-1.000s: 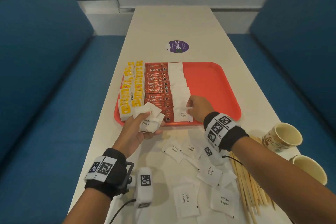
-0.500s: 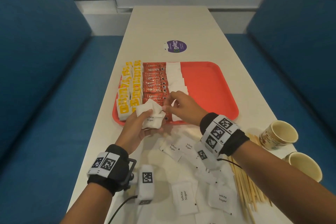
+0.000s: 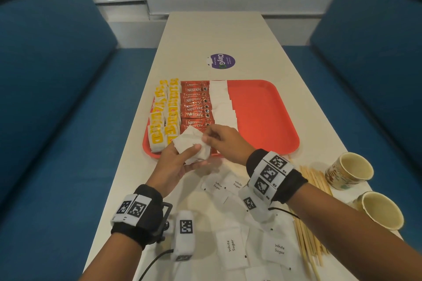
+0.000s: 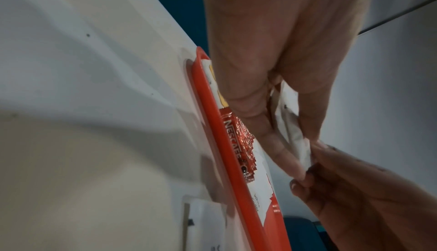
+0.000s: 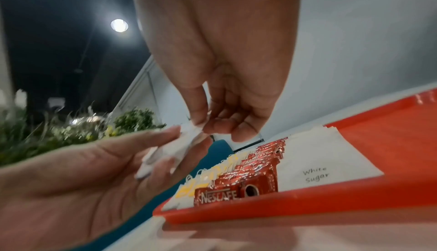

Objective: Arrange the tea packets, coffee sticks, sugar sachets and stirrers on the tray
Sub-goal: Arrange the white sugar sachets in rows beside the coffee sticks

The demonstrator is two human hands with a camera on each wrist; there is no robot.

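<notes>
Sugar sachets (image 3: 190,145): small bundle in my left hand (image 3: 175,166), held over the near edge of the tray (image 3: 262,121), thumb on top, fingers curled under. My right hand (image 3: 225,140) pinches the top sachet's corner between thumb and fingertips (image 5: 214,124); the other fingers are curled in.

Head view gives the layout. The red tray has three columns on its left half: yellow tea packets (image 3: 163,118) far left, red Nescafe coffee sticks (image 3: 196,107) next, then a white column of laid sachets (image 3: 222,107). The tray's right half is bare red. More loose sachets (image 3: 230,246) marked "White Sugar" lie scattered on the table (image 3: 217,34) near me, between my wrists. Wooden stirrers (image 3: 312,212) lie in a bundle on the table under my right forearm, off the tray. Two paper cups (image 3: 349,171) stand to the right of them.

Left wrist view adds what head view can't: the bundle edge-on, several sachets thick, clamped between my thumb and fingers (image 4: 279,146), with the right fingertips meeting it at the far end. Tray seen side-on, coffee sticks overlapping.

Right wrist view shows the pinch itself plus the nearest laid sachet (image 5: 319,169), flat against the tray's near rim just beside the front coffee stick. Text on the held sachets unreadable there, blurred.

A purple round sticker (image 3: 221,61) sits on the table beyond the tray.
</notes>
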